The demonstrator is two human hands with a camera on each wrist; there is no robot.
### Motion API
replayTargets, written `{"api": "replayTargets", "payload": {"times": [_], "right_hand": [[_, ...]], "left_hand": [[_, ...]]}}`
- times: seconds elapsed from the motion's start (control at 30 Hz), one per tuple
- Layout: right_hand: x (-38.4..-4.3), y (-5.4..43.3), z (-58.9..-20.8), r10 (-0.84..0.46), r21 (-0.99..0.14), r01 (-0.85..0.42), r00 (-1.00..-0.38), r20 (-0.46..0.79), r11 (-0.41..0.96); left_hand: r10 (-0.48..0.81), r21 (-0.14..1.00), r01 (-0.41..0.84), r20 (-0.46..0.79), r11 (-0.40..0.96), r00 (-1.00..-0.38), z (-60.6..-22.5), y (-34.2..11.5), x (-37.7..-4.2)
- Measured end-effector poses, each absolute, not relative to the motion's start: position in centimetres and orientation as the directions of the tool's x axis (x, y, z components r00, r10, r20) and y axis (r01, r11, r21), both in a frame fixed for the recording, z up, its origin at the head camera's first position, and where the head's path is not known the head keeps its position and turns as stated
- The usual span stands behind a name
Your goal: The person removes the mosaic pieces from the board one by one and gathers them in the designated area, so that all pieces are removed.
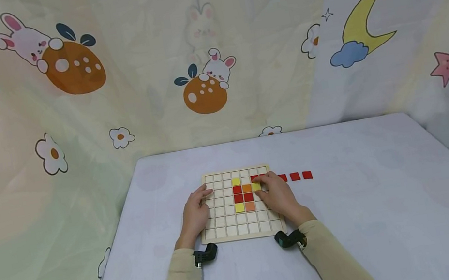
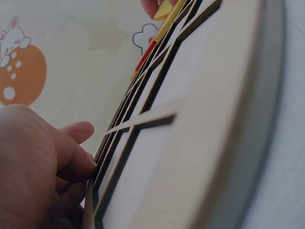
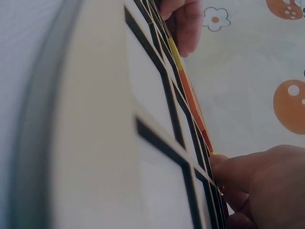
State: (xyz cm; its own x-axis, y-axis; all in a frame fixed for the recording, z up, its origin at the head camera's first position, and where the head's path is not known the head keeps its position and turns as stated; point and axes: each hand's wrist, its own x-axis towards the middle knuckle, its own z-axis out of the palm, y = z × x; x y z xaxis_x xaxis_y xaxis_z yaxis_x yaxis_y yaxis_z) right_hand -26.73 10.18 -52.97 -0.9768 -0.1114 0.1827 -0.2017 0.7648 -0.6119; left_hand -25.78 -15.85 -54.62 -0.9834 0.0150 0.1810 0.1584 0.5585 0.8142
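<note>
A wooden grid board (image 1: 226,232) lies on the table, with several red, yellow and orange square tiles in its middle cells. My left hand (image 1: 195,213) holds the board's left edge, fingertips over the rim; the left wrist view shows this hand (image 2: 43,167) low beside the grid. Over the right part of the board, my right hand (image 1: 279,196) pinches a yellow tile (image 1: 256,187) between thumb and fingers. That yellow tile (image 2: 164,9) looks tilted in the left wrist view. Red tiles (image 1: 254,178) by the right fingertips are partly hidden. An orange tile (image 1: 247,188) sits just left of the pinched one.
Several red tiles (image 1: 295,176) lie in a row on the table right of the board, the nearest partly behind my right hand. A pale cloth covers the table (image 1: 377,213). Patterned fabric (image 1: 143,74) hangs behind it and along the sides.
</note>
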Motion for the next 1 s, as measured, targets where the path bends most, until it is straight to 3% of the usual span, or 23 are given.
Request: {"api": "replayTargets", "payload": {"times": [1.0], "right_hand": [[-27.08,10.88,-53.1,-0.096,-0.618,-0.194,-0.977,0.188,0.762]], "left_hand": [[0.028,0.814,0.167,0.183,0.556,-0.983,-54.55,-15.82,-25.83]]}}
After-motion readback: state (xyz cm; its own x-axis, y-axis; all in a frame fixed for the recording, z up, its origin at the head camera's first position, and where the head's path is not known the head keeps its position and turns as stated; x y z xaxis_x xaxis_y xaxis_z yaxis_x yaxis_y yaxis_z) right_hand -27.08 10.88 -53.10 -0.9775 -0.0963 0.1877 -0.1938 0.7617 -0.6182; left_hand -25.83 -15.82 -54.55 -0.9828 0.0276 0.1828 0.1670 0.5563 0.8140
